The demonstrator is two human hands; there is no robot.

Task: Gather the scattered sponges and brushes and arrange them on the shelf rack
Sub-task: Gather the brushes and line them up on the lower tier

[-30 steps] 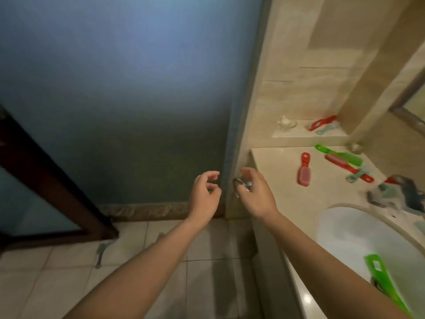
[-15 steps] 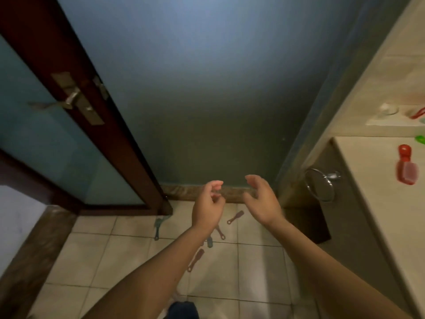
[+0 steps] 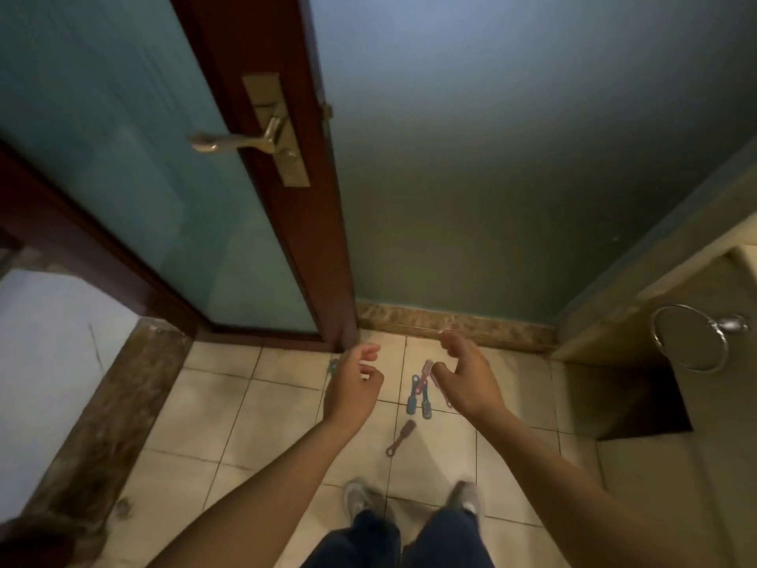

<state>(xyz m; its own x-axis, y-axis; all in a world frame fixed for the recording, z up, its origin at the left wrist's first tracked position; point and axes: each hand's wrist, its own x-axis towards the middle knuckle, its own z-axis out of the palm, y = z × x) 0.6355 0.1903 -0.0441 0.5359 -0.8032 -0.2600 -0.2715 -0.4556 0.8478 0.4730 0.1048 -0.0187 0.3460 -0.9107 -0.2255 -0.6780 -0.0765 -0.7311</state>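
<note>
Head view looks down at a few small brushes (image 3: 412,400) that lie on the tiled floor (image 3: 213,412). They lie close together in a little bunch; some look blue and some look red, and their handles cross. One more red brush (image 3: 400,435) lies by itself, a bit nearer to the person's feet. A bit of something blue-green peeks out behind the left hand (too hidden to tell what it is).

Both hands are held out in the air above the brushes, and the bunch shows in the gap between them. The left hand (image 3: 353,389) has its fingers loosely bent with thumb and fingers apart, and it holds nothing. The right hand (image 3: 469,381) is the same: fingers bent a little, thumb apart from them, nothing inside. Neither hand touches a brush.

Down at the bottom are two pale shoes (image 3: 355,497) and dark blue trousers (image 3: 368,539) — the person is standing on the tiles.

Past the hands a brown stone strip (image 3: 471,321) runs along the foot of a green-blue wall (image 3: 471,178). To the left stands a door (image 3: 123,157) with frosted glass and a dark red frame, and it has a gold handle (image 3: 229,142). To the right, a shiny metal ring (image 3: 692,337) hangs on the side of a tan counter.
</note>
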